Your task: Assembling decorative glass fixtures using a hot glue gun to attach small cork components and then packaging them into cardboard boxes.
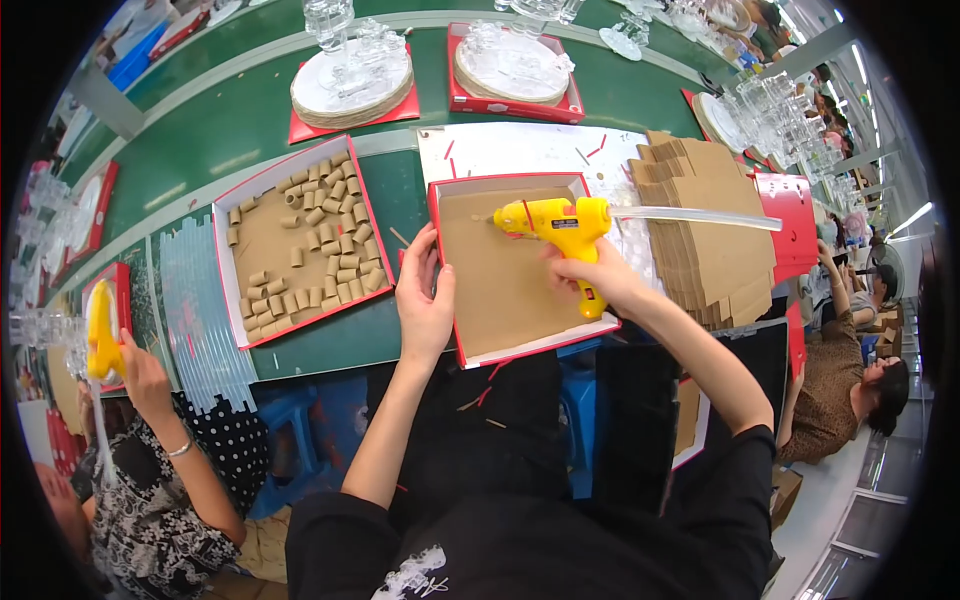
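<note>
1. Broadly, spans the whole view as a green worktop (240,110), carrying everything below.
2. Sits at the centre as a red-rimmed box (490,290), shallow, lined with plain cardboard, beside a stack of cardboard sheets (700,230) on its right.
3. Lies just left of it as a second red tray (262,250), scattered with short cardboard tubes (330,250).
4. Hovers over the box's far end as a yellow glue gun (560,225), nozzle pointing left towards the liner; looks like gluing in hand, calling for a steady box.
5. Wraps the gun's handle: right hand (595,275), grip clamped.
6. Steadies the box's left wall: left hand (425,295), grip closed over the rim.
</note>
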Motion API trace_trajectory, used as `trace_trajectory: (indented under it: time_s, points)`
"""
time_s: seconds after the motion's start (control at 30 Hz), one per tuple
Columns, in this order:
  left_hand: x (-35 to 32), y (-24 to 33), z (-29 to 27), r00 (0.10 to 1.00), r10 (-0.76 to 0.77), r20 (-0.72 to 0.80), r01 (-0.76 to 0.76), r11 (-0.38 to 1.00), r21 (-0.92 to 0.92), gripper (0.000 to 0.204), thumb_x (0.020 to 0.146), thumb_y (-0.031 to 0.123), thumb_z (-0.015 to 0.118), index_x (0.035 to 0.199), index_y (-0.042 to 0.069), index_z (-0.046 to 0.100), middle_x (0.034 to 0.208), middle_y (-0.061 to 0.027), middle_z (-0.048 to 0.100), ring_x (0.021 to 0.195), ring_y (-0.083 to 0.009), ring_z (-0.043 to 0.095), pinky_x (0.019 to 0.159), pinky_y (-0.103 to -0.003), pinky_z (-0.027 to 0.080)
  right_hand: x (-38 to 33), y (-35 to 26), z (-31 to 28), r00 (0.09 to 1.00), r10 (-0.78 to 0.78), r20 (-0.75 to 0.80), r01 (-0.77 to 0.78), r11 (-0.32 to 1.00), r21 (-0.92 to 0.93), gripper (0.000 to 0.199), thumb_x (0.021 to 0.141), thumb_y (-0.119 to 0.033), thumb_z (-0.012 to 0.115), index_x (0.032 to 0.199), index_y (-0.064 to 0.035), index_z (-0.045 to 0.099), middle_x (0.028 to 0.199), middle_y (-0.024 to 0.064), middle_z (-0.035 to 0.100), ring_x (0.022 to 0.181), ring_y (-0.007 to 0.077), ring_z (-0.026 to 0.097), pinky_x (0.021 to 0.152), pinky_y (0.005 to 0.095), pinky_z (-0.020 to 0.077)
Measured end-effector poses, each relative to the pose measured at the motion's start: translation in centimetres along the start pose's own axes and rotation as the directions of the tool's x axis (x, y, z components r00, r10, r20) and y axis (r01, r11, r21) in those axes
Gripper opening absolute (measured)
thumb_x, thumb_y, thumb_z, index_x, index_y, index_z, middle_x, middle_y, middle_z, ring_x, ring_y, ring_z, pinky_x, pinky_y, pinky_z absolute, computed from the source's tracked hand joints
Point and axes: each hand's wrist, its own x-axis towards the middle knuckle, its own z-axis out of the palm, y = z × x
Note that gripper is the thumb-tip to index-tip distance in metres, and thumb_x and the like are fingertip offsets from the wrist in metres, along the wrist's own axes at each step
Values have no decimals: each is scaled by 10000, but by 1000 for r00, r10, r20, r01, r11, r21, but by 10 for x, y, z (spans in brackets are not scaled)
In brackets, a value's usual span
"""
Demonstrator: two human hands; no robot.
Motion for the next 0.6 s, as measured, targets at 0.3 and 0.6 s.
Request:
trace_trajectory:
  time_s: [0.3,0.6]
  points:
    - [0,2,2,1000,-20,-5,20,1000,-6,443,872,-63,458,1309,-59,382,1418,-182,368,1317,-253,391,1113,-367,305,-32,-2,-43,978,-36,-203,38,999,7,267,851,-125,616,1085,-37,523,827,29,557,782,120,608,704,253,537]
    - [0,3,2,1000,-17,-4,17,1000,-10,443,873,-65,465,1309,-49,385,1410,-176,375,1320,-251,384,1119,-369,295,-25,-3,-41,981,-50,-189,56,998,25,144,868,-127,594,957,-47,514,638,-1,448,520,75,452,442,216,381]
